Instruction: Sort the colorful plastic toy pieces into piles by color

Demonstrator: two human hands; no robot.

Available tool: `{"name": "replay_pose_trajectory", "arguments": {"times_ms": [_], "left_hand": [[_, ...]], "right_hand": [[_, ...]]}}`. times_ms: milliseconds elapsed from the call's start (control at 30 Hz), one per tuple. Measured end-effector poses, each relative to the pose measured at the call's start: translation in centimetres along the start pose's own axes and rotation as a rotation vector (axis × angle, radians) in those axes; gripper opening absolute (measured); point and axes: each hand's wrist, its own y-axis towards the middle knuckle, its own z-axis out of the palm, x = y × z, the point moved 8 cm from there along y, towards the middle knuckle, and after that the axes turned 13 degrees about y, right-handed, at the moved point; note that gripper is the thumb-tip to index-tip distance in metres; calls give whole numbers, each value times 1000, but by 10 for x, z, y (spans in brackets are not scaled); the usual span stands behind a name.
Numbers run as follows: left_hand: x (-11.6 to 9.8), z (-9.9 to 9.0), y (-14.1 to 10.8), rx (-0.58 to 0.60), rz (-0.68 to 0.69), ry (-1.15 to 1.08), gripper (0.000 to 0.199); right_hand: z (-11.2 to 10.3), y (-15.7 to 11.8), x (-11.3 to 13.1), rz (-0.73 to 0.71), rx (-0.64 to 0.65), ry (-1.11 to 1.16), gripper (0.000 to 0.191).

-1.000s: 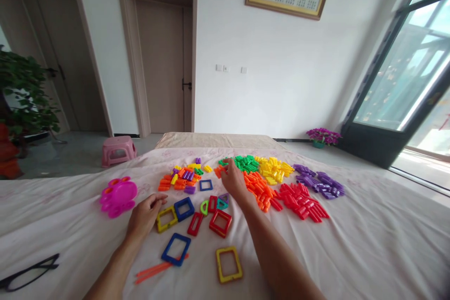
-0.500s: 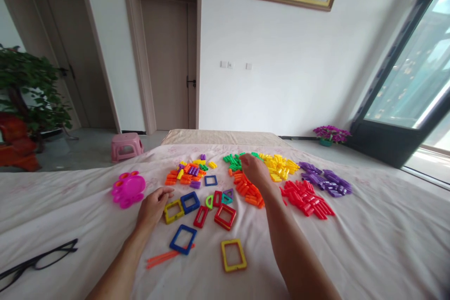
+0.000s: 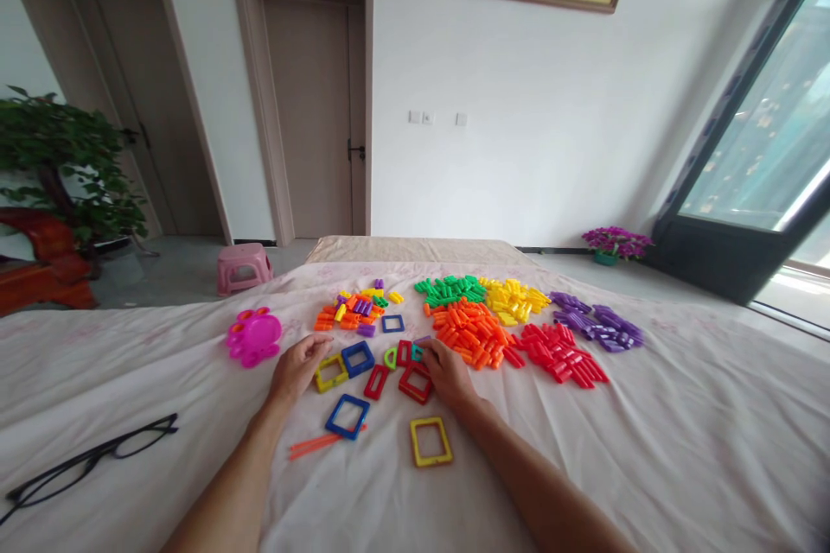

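My left hand (image 3: 302,370) rests on the cloth with its fingers drawn together and nothing visible in them. Just right of it lie a yellow square magnetic tile (image 3: 331,374) and a blue square tile (image 3: 358,359). My right hand (image 3: 449,373) reaches down over small tiles, its fingers bent together at a teal triangle tile (image 3: 417,352); whatever they hold is hidden. A purple tile (image 3: 423,340) shows partly by those fingertips. Close by are a red square tile (image 3: 416,384), red rectangular tiles (image 3: 375,382) and a light green rounded tile (image 3: 390,358).
Behind lie piles of green (image 3: 450,289), yellow (image 3: 515,301), orange (image 3: 473,333), red (image 3: 563,354) and purple pieces (image 3: 600,326), plus a mixed pile (image 3: 354,309). A magenta tray (image 3: 256,338), eyeglasses (image 3: 94,460), orange sticks (image 3: 315,447) and a yellow tile (image 3: 430,441) also lie there.
My right hand has come back from the green and orange piles toward me and left, down to the small tiles. My left hand stays beside the yellow tile. The view has shifted slightly.
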Motion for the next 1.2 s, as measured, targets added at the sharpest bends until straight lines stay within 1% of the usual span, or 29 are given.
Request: {"name": "replay_pose_trajectory", "arguments": {"times_ms": [67,133,200,267,333,400,467,567,667,733,800,900,1067,1200], "left_hand": [[-2,1,-3,38,19,3,49],[-6,1,-7,99,41,4,54],[-11,0,-12,166,67,25,67],[-18,-2,-17,213,112,128,77],[-27,-4,-21,227,154,283,77],[-33,-6,-23,217,157,369,70],[-35,-8,-23,226,108,299,65],[-25,-12,-24,265,-59,21,68],[-8,-23,-26,235,-216,-182,69],[0,-28,-27,210,-261,-234,64],[4,-29,-27,198,-278,-244,60],[2,-27,-25,186,-256,-178,57],[-9,-20,-20,154,-122,-22,57],[-1,-23,-14,71,-117,70,53]], "right_hand": [[3,1,-6,0,-10,27,29],[5,3,-7,-25,-5,33,28],[5,4,-6,-46,0,43,28],[5,5,-6,-51,4,53,27],[5,5,-6,-47,8,57,27],[4,5,-6,-44,9,58,27],[4,6,-6,-42,12,59,26],[4,6,-7,-49,23,68,25],[5,7,-8,-60,26,80,24],[5,7,-10,-59,24,84,24],[5,8,-11,-55,27,84,24],[5,9,-11,-50,36,83,24],[5,9,-9,-49,36,83,23],[5,9,-10,-44,48,85,23]]}}
